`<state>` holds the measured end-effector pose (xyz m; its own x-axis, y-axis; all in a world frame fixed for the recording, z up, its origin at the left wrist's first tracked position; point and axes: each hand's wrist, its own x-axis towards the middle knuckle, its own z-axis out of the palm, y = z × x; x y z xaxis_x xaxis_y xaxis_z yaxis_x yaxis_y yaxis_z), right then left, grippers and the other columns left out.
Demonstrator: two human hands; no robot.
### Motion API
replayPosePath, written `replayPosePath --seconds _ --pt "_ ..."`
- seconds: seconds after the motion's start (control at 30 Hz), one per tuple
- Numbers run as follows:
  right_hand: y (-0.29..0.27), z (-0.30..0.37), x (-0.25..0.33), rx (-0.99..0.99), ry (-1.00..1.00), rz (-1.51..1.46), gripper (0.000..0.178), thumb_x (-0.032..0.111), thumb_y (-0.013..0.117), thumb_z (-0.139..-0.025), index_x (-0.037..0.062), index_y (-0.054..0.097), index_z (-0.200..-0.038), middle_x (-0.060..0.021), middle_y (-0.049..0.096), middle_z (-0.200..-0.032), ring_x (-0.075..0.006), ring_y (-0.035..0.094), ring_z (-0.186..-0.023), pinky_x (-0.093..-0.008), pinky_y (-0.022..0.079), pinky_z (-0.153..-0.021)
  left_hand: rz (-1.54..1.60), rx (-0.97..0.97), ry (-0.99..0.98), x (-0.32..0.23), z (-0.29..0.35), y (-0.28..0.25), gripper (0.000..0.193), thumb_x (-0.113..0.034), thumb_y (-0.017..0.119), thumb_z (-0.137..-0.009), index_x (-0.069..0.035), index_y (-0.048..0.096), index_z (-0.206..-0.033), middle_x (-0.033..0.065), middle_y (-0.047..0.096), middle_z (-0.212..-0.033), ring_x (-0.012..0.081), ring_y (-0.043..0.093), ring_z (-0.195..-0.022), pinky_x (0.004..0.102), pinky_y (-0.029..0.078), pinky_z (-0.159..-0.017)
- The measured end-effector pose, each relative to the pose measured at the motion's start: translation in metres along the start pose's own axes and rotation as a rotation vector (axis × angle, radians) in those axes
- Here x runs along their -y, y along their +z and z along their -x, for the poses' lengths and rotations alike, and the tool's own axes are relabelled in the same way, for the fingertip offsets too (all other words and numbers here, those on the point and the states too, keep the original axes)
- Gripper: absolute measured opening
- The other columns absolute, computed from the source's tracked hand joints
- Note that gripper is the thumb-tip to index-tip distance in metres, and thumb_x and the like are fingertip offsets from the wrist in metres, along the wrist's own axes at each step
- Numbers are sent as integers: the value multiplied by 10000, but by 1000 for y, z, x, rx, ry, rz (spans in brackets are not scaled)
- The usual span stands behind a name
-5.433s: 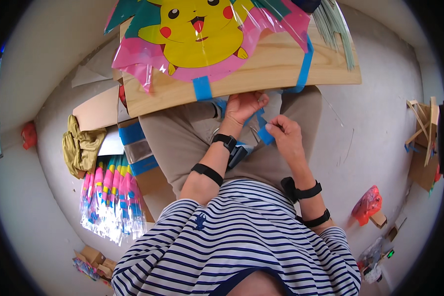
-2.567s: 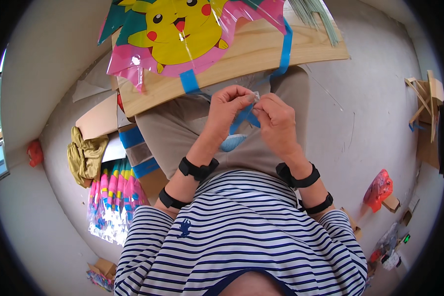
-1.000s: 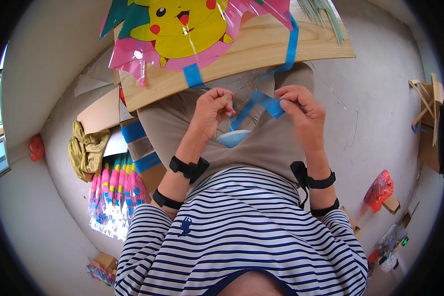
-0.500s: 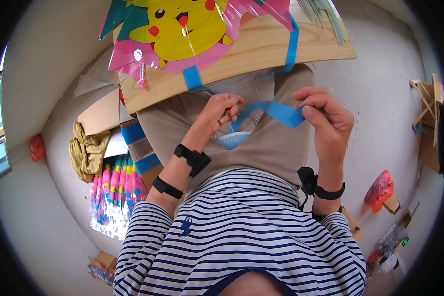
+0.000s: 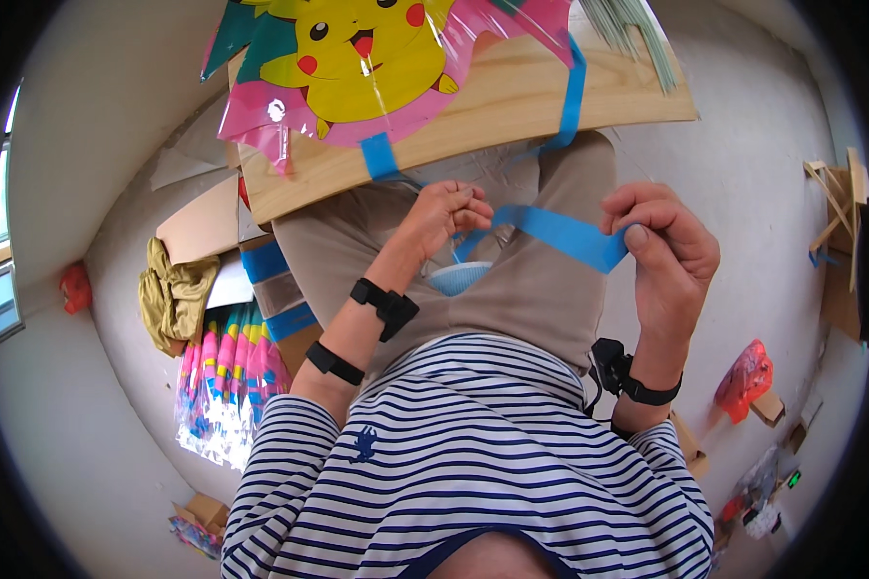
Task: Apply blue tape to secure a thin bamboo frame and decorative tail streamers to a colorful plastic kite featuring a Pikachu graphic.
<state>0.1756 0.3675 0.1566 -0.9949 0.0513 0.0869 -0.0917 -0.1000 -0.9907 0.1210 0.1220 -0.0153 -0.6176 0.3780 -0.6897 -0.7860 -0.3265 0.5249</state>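
A strip of blue ribbon stretches above my lap. My right hand pinches its right end between thumb and fingers. Close to the ribbon's other end, my left hand is closed with its fingertips together; what they hold is hidden. The ribbon bends down beside those fingers. Below it, between my thighs, sits a pale blue, ribbed round thing. Ahead, a glossy plastic kite, with a yellow cartoon figure on pink and teal, lies on a wooden board. Blue bands hang over the board's near edge.
Thin pale green sticks lie at the board's far right. On the left are cardboard boxes, an olive cloth and a clear-wrapped stack of colourful pieces. A red plastic bag sits on the right-hand floor.
My right hand has moved right and slightly down, drawing the ribbon out longer and straighter. My left hand has shifted slightly to the right.
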Motion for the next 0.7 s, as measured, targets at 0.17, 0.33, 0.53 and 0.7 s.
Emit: replayPosePath --seconds 0.17,0.33,0.53,0.7 --pt "2 0 9 -5 -13 -13 66 -45 631 -824 -72 664 -874 -188 666 -1017 -189 644 -819 -281 511 -737 -78 90 13 4 -8 -14 168 -123 608 -968 45 596 -958 116 663 -672 185 650 -534 276 563 -559" --pt "0 0 13 0 -49 -10 68 -37 639 -821 -74 664 -873 -191 667 -1009 -194 643 -812 -285 508 -730 -89 -14 70 10 -14 -17 135 -110 690 -897 -31 615 -818 89 654 -624 132 567 -443 224 427 -409" --pt "1 0 9 -1 -21 -16 75 -30 637 -832 -75 667 -883 -189 667 -1013 -189 641 -810 -285 501 -728 -41 -85 -19 10 -12 -5 107 -94 651 -904 -39 593 -834 90 646 -649 151 564 -460 283 514 -510" --pt "-4 -1 7 1 -23 9 78 -37 622 -836 -76 665 -888 -184 672 -1016 -171 627 -828 -267 487 -737 42 -85 -175 22 -28 -5 177 -179 569 -957 -50 552 -837 52 544 -583 172 474 -417 366 556 -645"
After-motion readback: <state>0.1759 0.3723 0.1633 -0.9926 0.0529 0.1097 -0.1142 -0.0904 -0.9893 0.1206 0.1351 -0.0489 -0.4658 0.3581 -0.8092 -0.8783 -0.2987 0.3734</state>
